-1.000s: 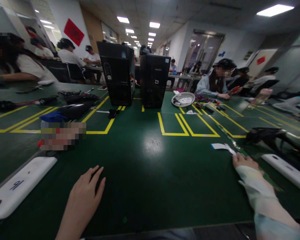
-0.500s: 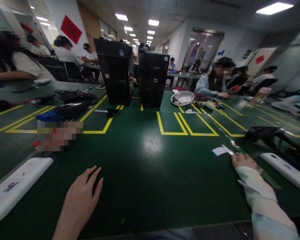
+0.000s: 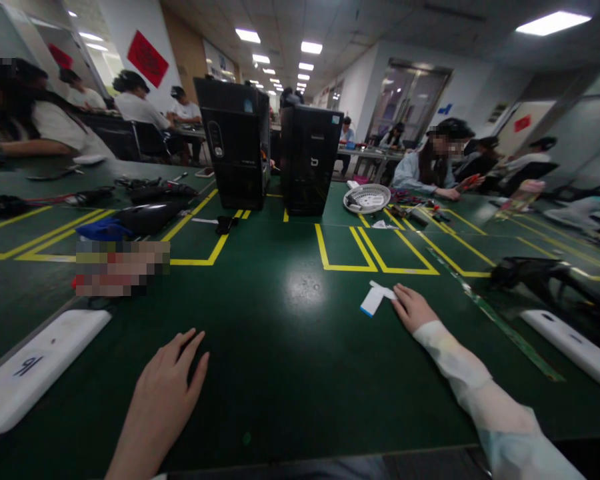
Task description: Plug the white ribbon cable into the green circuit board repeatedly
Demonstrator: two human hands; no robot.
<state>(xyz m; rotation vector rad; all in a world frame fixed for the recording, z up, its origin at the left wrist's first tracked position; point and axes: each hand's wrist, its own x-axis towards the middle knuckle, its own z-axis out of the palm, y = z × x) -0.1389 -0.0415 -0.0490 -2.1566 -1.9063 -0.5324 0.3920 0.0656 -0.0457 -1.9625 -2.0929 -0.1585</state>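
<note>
My right hand (image 3: 414,308) is over the right-middle of the green table (image 3: 280,387). Its fingers are closed on one end of a flat white ribbon cable (image 3: 373,299). The cable is bent, and a blue-tipped end points down to the left, away from the fingers. Where thumb and fingers meet, the cable's end is hidden. My left hand (image 3: 169,373) rests on the left part of the table, palm down, fingers apart, with nothing in it.
Two black computer towers (image 3: 235,147) stand at the back middle. A white basket (image 3: 367,199) holds small parts near them. White long devices lie at the left (image 3: 40,373) and right (image 3: 570,343). Yellow tape marks the table. A co-worker (image 3: 430,163) sits across at the right.
My right hand has moved left across the table, carrying the ribbon cable from beside the green strip toward the middle. My left hand has stayed in place.
</note>
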